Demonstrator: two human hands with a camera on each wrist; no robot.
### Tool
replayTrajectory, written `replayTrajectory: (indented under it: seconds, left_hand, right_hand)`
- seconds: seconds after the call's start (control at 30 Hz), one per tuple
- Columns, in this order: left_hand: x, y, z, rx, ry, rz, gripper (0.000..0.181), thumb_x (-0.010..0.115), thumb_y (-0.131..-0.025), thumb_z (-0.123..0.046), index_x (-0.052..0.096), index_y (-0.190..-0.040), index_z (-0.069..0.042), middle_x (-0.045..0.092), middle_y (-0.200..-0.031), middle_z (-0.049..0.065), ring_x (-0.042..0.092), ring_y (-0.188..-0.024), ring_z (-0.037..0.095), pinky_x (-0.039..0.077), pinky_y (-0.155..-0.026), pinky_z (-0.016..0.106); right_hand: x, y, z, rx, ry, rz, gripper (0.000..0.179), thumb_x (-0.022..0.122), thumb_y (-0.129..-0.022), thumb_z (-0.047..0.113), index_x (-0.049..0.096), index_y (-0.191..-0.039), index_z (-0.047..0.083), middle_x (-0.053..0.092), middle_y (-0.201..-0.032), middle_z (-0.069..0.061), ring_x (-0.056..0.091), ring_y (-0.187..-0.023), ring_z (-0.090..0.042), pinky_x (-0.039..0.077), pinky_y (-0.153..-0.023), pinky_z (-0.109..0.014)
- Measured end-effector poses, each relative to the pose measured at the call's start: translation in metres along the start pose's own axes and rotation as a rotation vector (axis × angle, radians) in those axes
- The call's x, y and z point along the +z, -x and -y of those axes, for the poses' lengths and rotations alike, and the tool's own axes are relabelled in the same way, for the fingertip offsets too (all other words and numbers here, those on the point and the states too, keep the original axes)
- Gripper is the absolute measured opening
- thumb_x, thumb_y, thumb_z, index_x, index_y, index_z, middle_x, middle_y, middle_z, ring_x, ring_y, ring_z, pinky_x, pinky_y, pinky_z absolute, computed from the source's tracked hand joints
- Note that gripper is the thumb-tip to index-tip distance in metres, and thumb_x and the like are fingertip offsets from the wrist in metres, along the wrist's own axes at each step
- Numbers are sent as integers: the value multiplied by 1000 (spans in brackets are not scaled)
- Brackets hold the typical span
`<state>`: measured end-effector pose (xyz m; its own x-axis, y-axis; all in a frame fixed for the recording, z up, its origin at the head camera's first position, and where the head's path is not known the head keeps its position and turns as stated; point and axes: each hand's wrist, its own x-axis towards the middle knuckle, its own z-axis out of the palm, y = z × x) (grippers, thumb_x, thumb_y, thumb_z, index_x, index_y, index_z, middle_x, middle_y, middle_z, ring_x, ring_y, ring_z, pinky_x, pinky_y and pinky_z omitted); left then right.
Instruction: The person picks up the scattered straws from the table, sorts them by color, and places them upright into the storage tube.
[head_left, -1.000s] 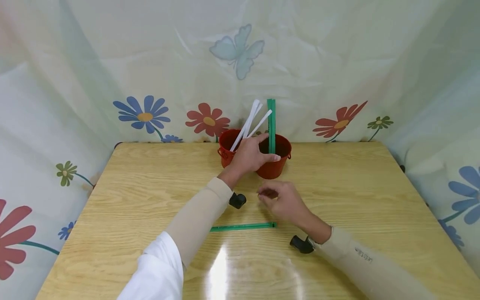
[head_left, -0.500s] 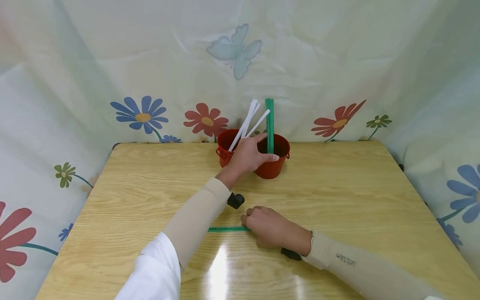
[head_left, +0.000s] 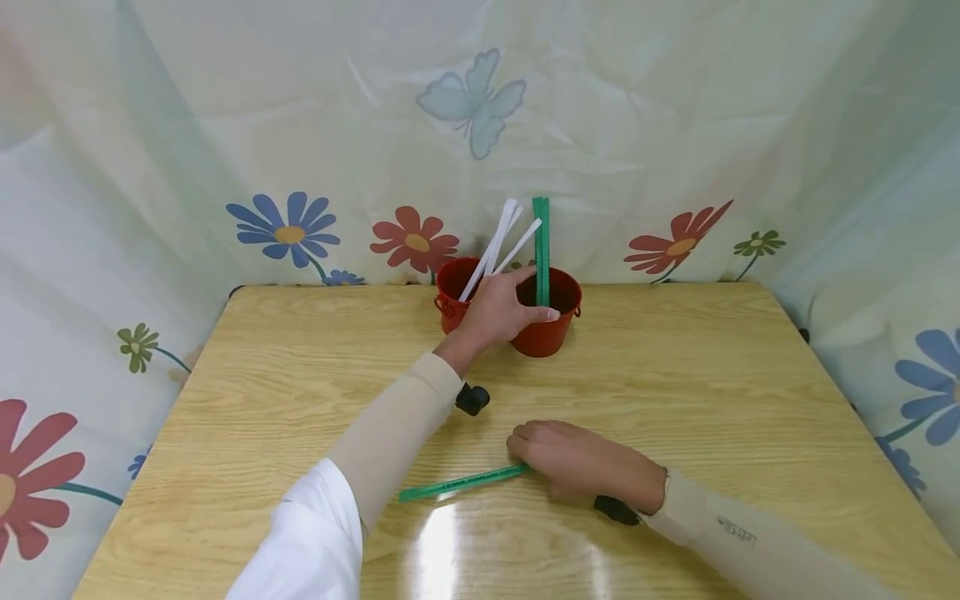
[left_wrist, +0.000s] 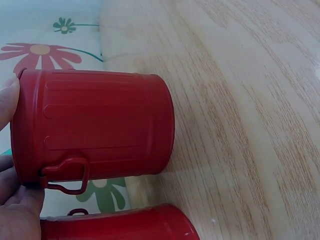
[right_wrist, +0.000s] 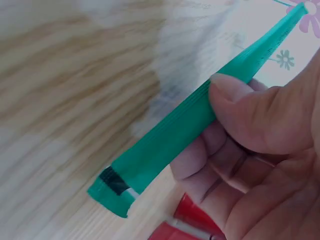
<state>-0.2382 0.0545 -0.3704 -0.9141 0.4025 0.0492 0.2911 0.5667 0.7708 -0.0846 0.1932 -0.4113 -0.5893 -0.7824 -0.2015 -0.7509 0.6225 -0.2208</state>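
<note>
Two small red metal buckets stand side by side at the back of the table in the head view. My left hand [head_left: 497, 310] grips the rim of the right bucket [head_left: 543, 340], thumb at its front edge; the left wrist view shows that bucket [left_wrist: 95, 125] up close. Several green packets [head_left: 542, 242] stand upright in it. White sticks [head_left: 491, 246] lean in the left bucket [head_left: 451, 313]. My right hand [head_left: 581, 460] holds a long, narrow green stick packet [head_left: 465, 483] just over the table, pinched between thumb and fingers in the right wrist view.
A wooden table [head_left: 300, 375] lies beneath both hands. Behind it hangs a flowered curtain [head_left: 600, 125]. Black wrist cameras stick out by the left wrist [head_left: 472, 399] and the right wrist [head_left: 617, 509].
My right hand has come down from near the buckets to the green stick packet, taken hold of it and shifted it, tilting its left end nearer. The left hand stays on the bucket.
</note>
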Motion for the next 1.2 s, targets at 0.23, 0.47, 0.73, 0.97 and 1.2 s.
replayTrajectory:
  seconds: [0.23,0.47,0.73,0.97,1.2]
  left_hand:
    - [1,0,2,6,-2,-3,81,84,-88,-38,48,-158,-16,57,-154,7,53,-139,24,57,-105,40]
    - [1,-1,3,31,-3,0,80,84,-89,-38,48,-157,-15,58,-154,7,53,-139,25,56,-105,40]
    - [1,0,7,54,-17,-7,78,84,-89,-37,50,-155,-14,62,-150,7,57,-136,25,55,-106,39]
    - [1,0,9,45,-1,-11,78,84,-89,-36,50,-156,-13,59,-153,8,55,-139,28,55,-108,43]
    - [-1,-1,9,43,8,-14,78,84,-89,-34,50,-156,-13,58,-154,8,55,-140,28,54,-110,43]
  right_hand:
    - [-10,24,-11,10,-92,-65,47,74,-72,-23,55,-92,16,53,-87,9,47,-80,-3,48,-72,-20]
    - [-27,41,-11,-14,-226,-241,49,64,-74,-28,49,-88,17,42,-79,8,37,-76,-2,38,-68,-17]
    - [-67,41,-12,-110,-281,-630,37,70,-84,-19,52,-92,12,50,-82,7,49,-76,-1,47,-68,-19]
    - [-101,18,-40,130,-465,-956,16,62,-93,-17,56,-102,-4,62,-91,-9,58,-81,-8,52,-82,-11]
    - [-102,-20,-87,342,-509,-1032,19,58,-100,-7,49,-116,-9,60,-100,-22,57,-91,-25,46,-85,-15]
